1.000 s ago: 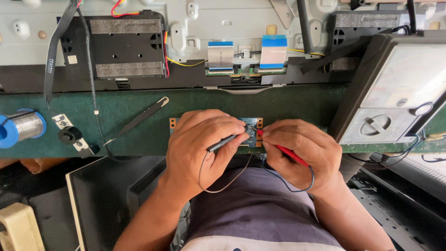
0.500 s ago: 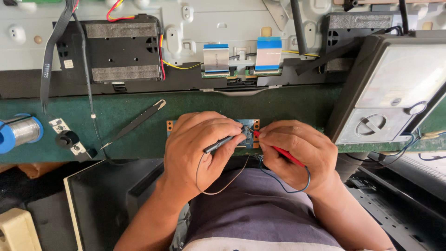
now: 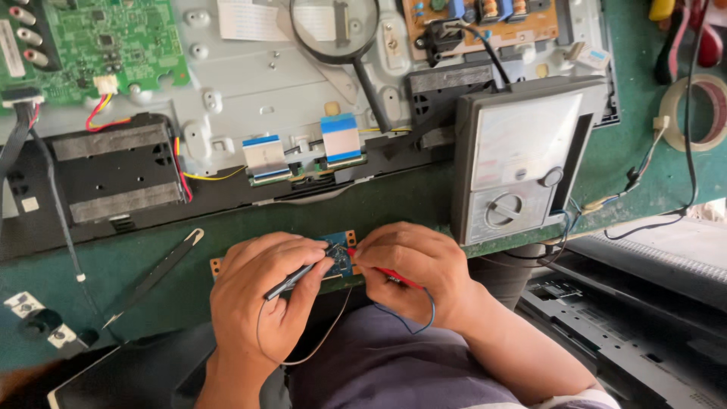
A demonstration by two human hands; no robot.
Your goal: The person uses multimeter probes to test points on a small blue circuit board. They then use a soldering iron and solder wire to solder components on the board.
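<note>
From the head camera, the left hand [image 3: 261, 291] is curling its fingers narrowly around a black probe [image 3: 295, 279], pinching it so that the tip is pointing at a small blue circuit board [image 3: 338, 256]. The right hand [image 3: 409, 273] is gripping a red probe [image 3: 390, 274] in the same closed, pen-like way, with its tip meeting the board from the other side. The board is lying at the near edge of the green bench [image 3: 394, 201], half hidden between the two hands, with an orange corner showing at its left end. Thin leads are looping down from both probes over the person's grey-purple shirt. Just beyond the right hand, a grey analogue meter [image 3: 522, 163] is standing tilted on the bench. Black tweezers [image 3: 155, 276] are lying to the left of the left hand, well apart from the board. Farther back, an opened metal chassis [image 3: 250, 91] is stretching across the bench, with a green circuit board [image 3: 98, 42] at its left and a magnifying glass [image 3: 337, 30] resting on top.
</note>
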